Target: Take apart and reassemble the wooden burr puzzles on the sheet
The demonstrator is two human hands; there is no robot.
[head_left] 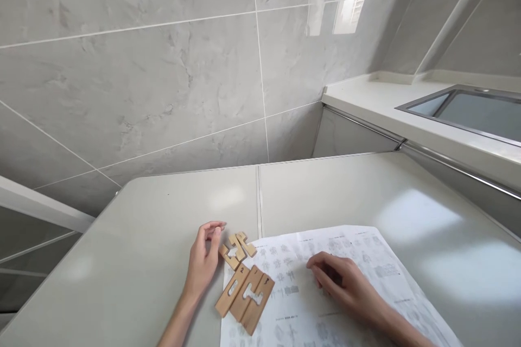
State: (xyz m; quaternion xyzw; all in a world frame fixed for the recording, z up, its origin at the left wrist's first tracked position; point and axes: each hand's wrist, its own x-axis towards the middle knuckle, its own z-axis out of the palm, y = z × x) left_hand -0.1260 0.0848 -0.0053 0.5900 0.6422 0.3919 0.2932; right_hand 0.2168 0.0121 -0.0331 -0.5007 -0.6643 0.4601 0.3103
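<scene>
My left hand [205,252] rests on the table beside the wooden pieces, its fingers loosely bent and the thumb a little apart, with nothing seen in it. Just to its right lie small notched wooden puzzle pieces [241,244], close together. Below them, three longer wooden puzzle pieces [238,308] lie side by side, marked 2, 1 and 3, with cut-outs that show the white paper beneath. On the printed sheet [303,260] lies my right hand [337,279], fingers curled in and nothing visible in them. Small grey diagrams cover the sheet.
The pale table [134,238] has a seam [259,195] running across its middle. A grey tiled wall [163,81] stands behind it. To the right is a white counter [366,95] with a dark-framed sink [480,111]. A white frame bar [44,203] is at the left.
</scene>
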